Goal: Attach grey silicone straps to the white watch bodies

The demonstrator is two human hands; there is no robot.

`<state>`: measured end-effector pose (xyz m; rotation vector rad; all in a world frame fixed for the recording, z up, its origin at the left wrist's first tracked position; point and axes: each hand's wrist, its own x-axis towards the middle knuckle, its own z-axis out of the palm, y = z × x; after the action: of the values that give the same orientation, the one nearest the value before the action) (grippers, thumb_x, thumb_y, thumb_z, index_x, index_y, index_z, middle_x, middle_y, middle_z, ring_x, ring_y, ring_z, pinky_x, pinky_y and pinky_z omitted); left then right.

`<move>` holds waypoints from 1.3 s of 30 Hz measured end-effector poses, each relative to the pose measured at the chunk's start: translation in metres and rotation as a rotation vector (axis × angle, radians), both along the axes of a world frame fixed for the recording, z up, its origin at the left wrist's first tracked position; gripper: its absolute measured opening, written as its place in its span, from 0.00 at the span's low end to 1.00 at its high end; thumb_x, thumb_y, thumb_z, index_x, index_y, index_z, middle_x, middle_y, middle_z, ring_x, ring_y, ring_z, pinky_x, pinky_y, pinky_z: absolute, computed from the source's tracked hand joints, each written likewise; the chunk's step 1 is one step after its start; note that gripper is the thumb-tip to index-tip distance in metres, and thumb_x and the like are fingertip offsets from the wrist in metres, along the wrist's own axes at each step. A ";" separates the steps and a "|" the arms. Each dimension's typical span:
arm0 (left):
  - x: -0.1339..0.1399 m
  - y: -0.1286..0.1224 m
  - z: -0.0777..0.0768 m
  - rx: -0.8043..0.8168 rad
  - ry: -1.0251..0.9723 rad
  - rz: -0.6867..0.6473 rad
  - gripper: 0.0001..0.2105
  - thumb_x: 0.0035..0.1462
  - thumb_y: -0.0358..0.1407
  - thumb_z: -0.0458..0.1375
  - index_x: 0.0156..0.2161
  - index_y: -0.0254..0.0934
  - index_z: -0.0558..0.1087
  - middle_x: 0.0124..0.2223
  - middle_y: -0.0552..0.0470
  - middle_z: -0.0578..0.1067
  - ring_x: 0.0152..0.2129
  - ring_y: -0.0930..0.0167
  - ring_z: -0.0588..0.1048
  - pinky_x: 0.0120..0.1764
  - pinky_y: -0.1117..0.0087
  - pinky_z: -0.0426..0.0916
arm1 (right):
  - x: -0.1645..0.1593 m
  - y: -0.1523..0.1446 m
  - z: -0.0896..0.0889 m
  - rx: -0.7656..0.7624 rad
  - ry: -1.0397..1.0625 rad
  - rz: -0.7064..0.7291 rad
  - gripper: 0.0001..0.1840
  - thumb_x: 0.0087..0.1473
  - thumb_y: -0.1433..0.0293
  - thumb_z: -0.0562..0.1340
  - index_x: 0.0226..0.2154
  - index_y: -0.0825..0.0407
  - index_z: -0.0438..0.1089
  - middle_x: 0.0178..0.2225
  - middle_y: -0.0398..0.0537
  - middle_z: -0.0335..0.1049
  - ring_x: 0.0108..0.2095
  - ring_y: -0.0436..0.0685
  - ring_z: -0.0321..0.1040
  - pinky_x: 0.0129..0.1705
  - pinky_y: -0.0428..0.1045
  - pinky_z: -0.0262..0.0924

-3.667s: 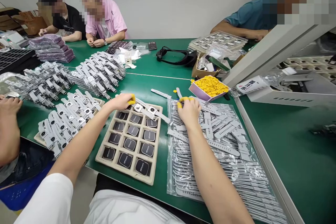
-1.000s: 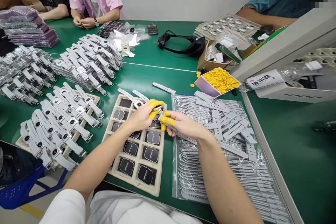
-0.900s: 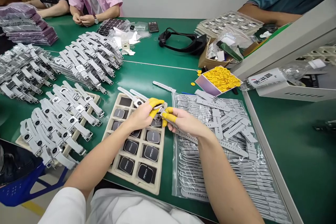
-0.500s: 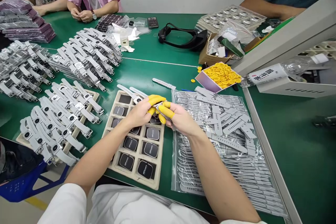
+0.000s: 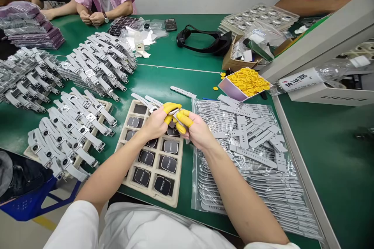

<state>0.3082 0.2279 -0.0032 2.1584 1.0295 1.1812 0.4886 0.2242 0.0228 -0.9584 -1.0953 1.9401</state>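
Observation:
My left hand (image 5: 157,121) and my right hand (image 5: 196,127) meet above the far part of a beige tray (image 5: 176,181). Yellow finger cots cover several fingertips on both. Pinched between them is a small watch (image 5: 174,112) with a pale grey strap, mostly hidden by the fingers. In the tray's compartments lie square black watch faces (image 5: 168,164) with printed film. At its far end two pieces with grey straps (image 5: 142,101) stick out. Right of the tray, a clear bag bears many grey watch straps (image 5: 257,198), with loose straps (image 5: 242,130) on top.
Trays stacked with strapped watches (image 5: 73,124) stand at the left. A box of yellow finger cots (image 5: 248,81), a black headset-like strap (image 5: 201,41) and a plastic bottle (image 5: 318,74) lie beyond the bag. A metal post (image 5: 315,35) slants at the right. Other people sit across the table.
The fingers of both hands have shifted slightly around the watch, which stays between them. The whole view has moved a little.

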 end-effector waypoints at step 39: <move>-0.004 -0.004 0.009 -0.105 0.035 -0.042 0.19 0.74 0.40 0.44 0.58 0.37 0.72 0.51 0.42 0.75 0.49 0.62 0.74 0.54 0.57 0.69 | 0.001 0.002 -0.008 -0.122 0.165 0.040 0.28 0.47 0.48 0.75 0.27 0.51 0.66 0.15 0.36 0.59 0.14 0.44 0.48 0.15 0.41 0.45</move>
<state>0.3046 0.2237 0.0053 2.1153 1.0327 1.0495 0.4899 0.2258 0.0147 -0.8286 -0.9177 2.0981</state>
